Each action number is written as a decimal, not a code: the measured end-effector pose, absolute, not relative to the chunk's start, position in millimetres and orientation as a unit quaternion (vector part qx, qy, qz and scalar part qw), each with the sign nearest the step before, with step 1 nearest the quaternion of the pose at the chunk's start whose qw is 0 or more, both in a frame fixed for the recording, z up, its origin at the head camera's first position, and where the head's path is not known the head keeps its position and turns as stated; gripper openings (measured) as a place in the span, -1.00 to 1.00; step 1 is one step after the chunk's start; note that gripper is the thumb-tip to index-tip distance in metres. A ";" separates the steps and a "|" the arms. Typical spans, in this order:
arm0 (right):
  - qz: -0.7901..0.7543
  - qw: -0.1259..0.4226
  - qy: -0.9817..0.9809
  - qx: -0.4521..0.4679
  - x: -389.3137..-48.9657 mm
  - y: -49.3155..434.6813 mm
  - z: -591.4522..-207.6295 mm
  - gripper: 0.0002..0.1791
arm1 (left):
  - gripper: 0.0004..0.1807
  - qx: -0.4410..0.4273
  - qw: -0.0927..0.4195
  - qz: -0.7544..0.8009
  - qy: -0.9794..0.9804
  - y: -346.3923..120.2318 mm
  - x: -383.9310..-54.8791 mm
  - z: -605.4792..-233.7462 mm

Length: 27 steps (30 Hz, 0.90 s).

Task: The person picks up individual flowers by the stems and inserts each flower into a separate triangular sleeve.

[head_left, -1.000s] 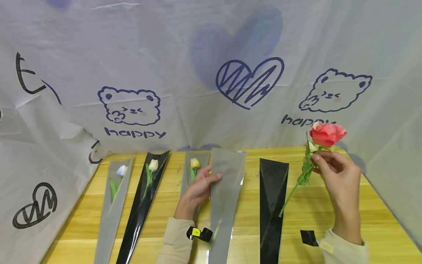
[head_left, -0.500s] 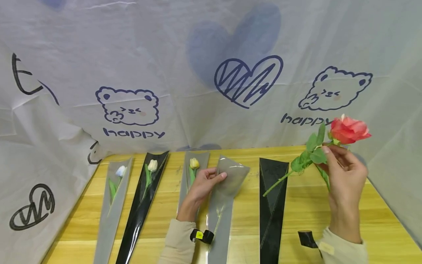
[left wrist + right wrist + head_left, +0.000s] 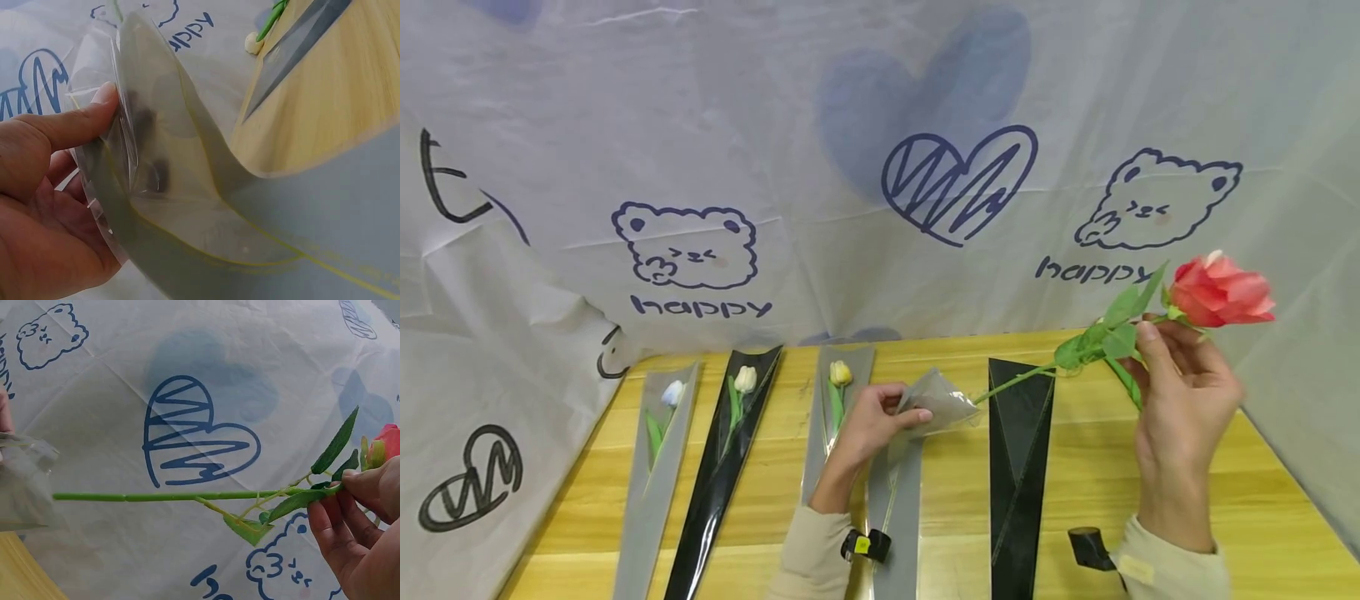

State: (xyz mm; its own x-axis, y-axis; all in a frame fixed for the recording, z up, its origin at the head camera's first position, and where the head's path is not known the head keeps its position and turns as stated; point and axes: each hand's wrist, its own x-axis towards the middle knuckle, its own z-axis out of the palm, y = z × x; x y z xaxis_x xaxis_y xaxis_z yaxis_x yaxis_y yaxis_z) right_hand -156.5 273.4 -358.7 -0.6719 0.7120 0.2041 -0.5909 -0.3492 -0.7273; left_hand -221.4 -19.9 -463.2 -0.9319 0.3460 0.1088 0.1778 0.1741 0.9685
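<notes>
My left hand (image 3: 874,425) pinches the upper edge of a grey, see-through flower sleeve (image 3: 897,500), thumb in front and fingers behind. In the left wrist view the sleeve (image 3: 169,175) bulges apart at its mouth, its gold-edged front bent up. My right hand (image 3: 1187,400) pinches a pink-red artificial rose (image 3: 1221,290) by the stem just under the bloom. Its green stem (image 3: 156,496) slants down leftward in the head view, the cut end right at the sleeve's mouth. Green leaves (image 3: 300,503) sit close to my right fingertips.
Left of my left hand lie sleeved tulips: a blue-white one (image 3: 673,392), a white one (image 3: 746,379) in black wrap and a yellow one (image 3: 840,372). A black sleeve (image 3: 1018,467) lies between my forearms. Behind the wooden table (image 3: 955,492) hangs a printed white cloth (image 3: 820,242).
The rose has swung from steep to nearly level, its stem end moving left to the sleeve. My left hand has bent the sleeve's top over toward the right.
</notes>
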 end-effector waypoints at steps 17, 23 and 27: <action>0.805 0.378 -0.457 -0.024 -156.6 255.1 -356.2 -0.62 | -0.76 0.191 0.018 0.617 0.763 -13.8 -218.0 -453.4; 0.787 0.367 -0.495 -0.030 -157.4 244.2 -358.4 -0.70 | -0.87 0.206 0.031 0.630 0.748 -12.7 -217.1 -449.1; 0.779 0.356 -0.515 -0.019 -157.3 238.4 -360.2 -0.73 | -0.86 0.216 0.038 0.630 0.745 -12.0 -216.0 -447.1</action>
State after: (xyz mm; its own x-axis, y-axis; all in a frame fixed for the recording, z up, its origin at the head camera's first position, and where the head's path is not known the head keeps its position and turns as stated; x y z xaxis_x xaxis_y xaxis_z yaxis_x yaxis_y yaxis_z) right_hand -157.3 238.4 -360.2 -0.7457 0.5741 0.3380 -0.5357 -0.2150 -0.8166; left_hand -216.0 -12.0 -447.1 -0.9035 0.3698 0.2165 0.2747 0.1119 0.9550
